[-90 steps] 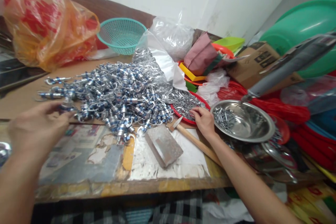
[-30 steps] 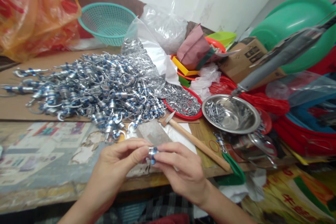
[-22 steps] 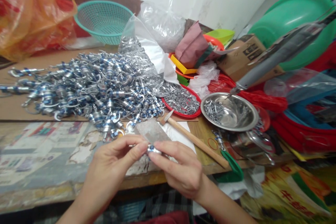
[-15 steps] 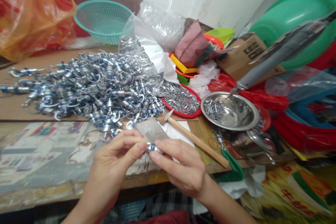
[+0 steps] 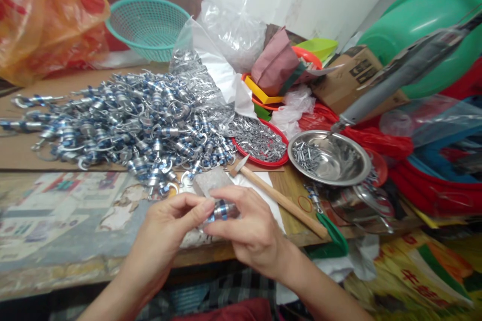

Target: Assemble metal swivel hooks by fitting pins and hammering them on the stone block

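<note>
Both hands have hold of the same little metal fitting [image 5: 223, 210]: left hand [image 5: 167, 225] pinching the left end between thumb and finger, right hand [image 5: 256, 228] curled loosely round the other end. It's up in the air over the worktop [image 5: 79, 243], close to the front edge, just in front of the grey block [image 5: 211, 180]. My guess is it's being turned or fitted by feel, so I'd keep the left pinch steady, let the right do the fine moving, and keep both ends in line. Don't squeeze too hard, round metal probably slips.

Looks-wise it's shiny silver with blue bands, same colours as the pile [image 5: 131, 125] toward the back left of the worktop. Fingers cover the ends, so can't tell how they're finished.
</note>
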`<state>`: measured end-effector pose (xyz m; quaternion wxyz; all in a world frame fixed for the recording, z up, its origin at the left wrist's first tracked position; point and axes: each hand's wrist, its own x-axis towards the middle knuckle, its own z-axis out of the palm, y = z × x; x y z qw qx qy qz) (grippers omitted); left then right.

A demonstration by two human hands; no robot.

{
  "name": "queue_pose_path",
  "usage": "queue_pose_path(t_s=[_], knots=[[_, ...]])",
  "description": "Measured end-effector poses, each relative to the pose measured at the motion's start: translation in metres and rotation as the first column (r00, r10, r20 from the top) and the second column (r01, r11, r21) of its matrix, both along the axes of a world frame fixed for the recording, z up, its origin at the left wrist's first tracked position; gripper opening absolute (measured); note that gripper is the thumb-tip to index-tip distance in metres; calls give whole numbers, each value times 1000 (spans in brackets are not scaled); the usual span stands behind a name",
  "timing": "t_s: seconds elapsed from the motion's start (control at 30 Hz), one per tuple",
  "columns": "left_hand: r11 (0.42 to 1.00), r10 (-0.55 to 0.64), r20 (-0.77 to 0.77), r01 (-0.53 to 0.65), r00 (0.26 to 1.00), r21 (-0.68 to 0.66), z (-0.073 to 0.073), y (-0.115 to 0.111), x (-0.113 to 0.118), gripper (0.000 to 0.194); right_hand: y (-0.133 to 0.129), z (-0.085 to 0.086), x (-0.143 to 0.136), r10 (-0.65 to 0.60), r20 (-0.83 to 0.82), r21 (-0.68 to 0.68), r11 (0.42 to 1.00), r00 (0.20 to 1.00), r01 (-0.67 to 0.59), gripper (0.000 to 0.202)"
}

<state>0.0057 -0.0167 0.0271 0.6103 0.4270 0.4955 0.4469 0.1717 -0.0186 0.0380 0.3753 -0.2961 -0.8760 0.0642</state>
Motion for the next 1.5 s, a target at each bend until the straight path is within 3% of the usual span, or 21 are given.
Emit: queue_pose_path(t_s=[0.13,0.37,0.53,0.73,0.87,1.0,1.1,1.23,1.4,1.5], knots=[[997,-63,-70,65,996,30,1,3,-4,14,1,-4,4,35,-4,-32,999,999,-35,29],[999,-24,35,25,999,-23,1,1,-6,12,-1,-3,6,-25,-188,-12,1000,982,23,20],[999,-45,40,45,998,-4,4,-2,-5,13,-5,1,9,50,-83,171,985,995,-35,21],[996,-6,-120,17,993,91,7,-8,-7,16,-11,6,11,47,66,265,962,997,-63,24],[974,-100,-244,144,965,173,12,-5,-12,18,-12,4,7,32,25,243,969,999,-37,23],[964,-84,-206,131,975,230,14,0,-13,18,-14,-3,2,-37,-88,180,982,995,52,22],[998,-47,-58,49,997,34,9,-1,-7,13,-16,-8,-2,-98,-112,84,991,989,107,23],[984,101,109,-84,989,-157,-1,-8,3,16,-19,-15,-9,-180,-143,-102,981,973,167,19],[984,98,149,-73,984,-166,-9,-16,6,55,-29,-18,-19,-275,-202,-233,946,940,227,15],[993,68,141,-53,988,-105,-10,-14,5,67,-20,-12,-12,-234,-175,-368,917,957,157,11]])
